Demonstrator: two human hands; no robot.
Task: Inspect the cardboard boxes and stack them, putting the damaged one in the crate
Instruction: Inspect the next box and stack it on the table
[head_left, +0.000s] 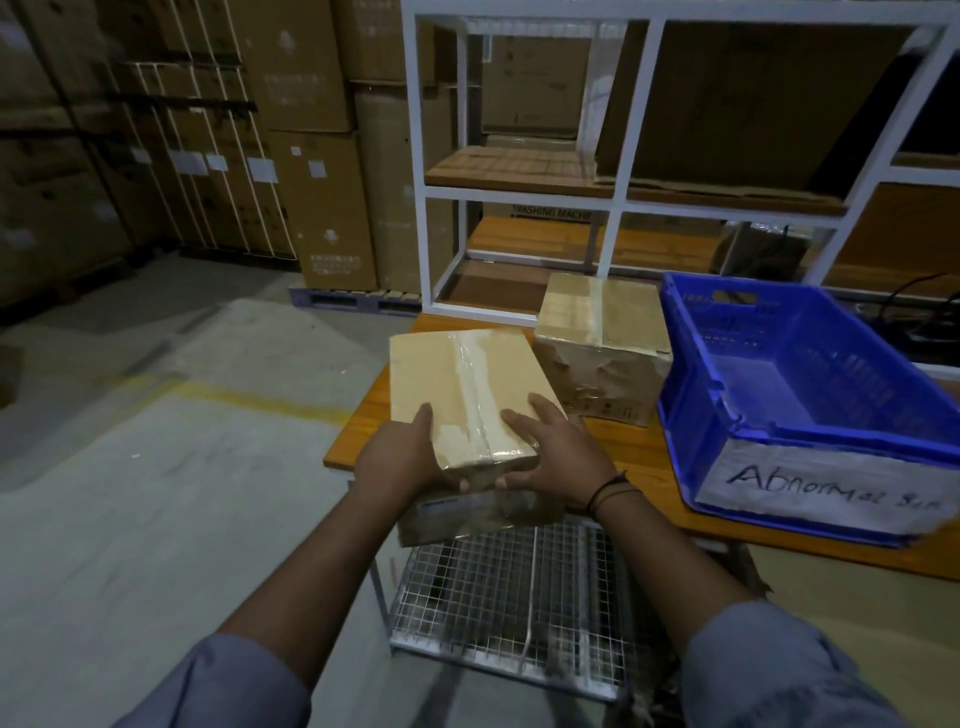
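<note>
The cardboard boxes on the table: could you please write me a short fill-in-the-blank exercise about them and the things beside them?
The left hand and the right hand grip the same taped ____.
The crate on the table is coloured ____.
Its handwritten label starts with the word ____.
The torn box stands between the held box and the ____.
Missing words: box; blue; Abnormal; crate.
</note>
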